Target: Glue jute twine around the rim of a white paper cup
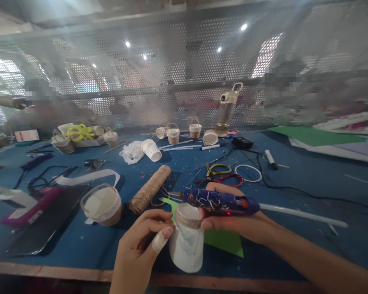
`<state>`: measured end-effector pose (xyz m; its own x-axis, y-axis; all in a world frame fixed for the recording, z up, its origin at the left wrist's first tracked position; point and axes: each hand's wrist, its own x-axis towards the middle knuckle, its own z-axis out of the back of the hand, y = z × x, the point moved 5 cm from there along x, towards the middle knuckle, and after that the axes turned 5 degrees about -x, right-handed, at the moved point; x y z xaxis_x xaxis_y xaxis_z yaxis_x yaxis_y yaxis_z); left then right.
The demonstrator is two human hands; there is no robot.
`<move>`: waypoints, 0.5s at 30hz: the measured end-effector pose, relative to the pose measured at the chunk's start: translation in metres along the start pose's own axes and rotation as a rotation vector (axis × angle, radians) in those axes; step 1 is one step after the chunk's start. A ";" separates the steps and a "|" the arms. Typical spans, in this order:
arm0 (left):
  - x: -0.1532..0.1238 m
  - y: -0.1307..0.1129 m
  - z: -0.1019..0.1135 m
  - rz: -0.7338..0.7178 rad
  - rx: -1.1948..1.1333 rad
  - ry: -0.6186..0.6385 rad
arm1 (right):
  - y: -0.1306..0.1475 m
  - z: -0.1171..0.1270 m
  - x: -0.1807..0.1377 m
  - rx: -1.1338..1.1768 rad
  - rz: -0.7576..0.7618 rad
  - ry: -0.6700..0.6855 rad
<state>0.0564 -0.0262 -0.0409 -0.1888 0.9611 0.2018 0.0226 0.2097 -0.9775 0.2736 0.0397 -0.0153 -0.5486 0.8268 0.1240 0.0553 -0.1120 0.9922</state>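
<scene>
A white paper cup [187, 251] with twine wound around its upper part stands at the table's front, leaning slightly. My left hand [144, 241], its thumb wrapped in a pale covering, has curled fingers against the cup's left side near the twine band. In my right hand [233, 220] is a blue glue gun [214, 201], its nozzle pointing left above the cup's rim. A long white glue stick [303, 214] sticks out of its back. My right fingertips are beside the cup's right rim. Green paper [227, 243] lies beneath and behind the cup.
Left of the cup are a twine roll [150, 190], a small handled basket [106, 209] and a dark flat tray [46, 228]. Behind lie yellow-and-red-handled pliers [223, 173], a white ring [248, 173], a tipped cup [152, 150] and a bottle [226, 112]. A black cable [306, 192] crosses the right.
</scene>
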 end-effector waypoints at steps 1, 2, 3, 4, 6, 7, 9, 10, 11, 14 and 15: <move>0.000 0.000 0.000 0.007 -0.009 -0.005 | 0.001 0.000 0.000 0.003 0.000 0.001; 0.000 0.001 -0.001 0.012 -0.023 -0.007 | 0.001 0.000 0.000 0.004 -0.002 0.001; 0.000 0.002 -0.001 0.019 -0.042 -0.008 | 0.002 0.000 -0.001 0.003 -0.007 0.000; 0.000 0.002 -0.001 0.025 -0.067 -0.008 | 0.003 -0.001 -0.001 0.001 -0.011 0.001; 0.000 0.003 -0.002 0.021 -0.118 -0.016 | 0.004 -0.002 -0.001 -0.004 -0.019 0.010; 0.000 0.002 -0.002 0.007 -0.130 -0.024 | 0.004 -0.002 -0.001 -0.007 -0.023 0.015; 0.000 -0.001 -0.002 -0.042 -0.109 -0.040 | 0.004 -0.003 -0.001 -0.012 -0.026 0.029; 0.000 -0.002 -0.002 -0.064 -0.083 -0.045 | 0.003 -0.003 -0.001 -0.016 -0.028 0.037; 0.000 -0.003 -0.001 -0.077 -0.058 -0.047 | 0.002 -0.003 -0.001 -0.020 -0.026 0.042; 0.001 -0.002 0.000 -0.072 -0.040 -0.039 | 0.001 -0.003 -0.001 -0.026 -0.006 0.050; 0.001 0.000 0.000 -0.056 -0.053 -0.025 | 0.002 -0.003 0.000 -0.025 0.001 0.049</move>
<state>0.0557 -0.0252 -0.0404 -0.2155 0.9428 0.2543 0.0629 0.2733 -0.9599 0.2712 0.0373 -0.0136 -0.5889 0.7988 0.1230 0.0348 -0.1270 0.9913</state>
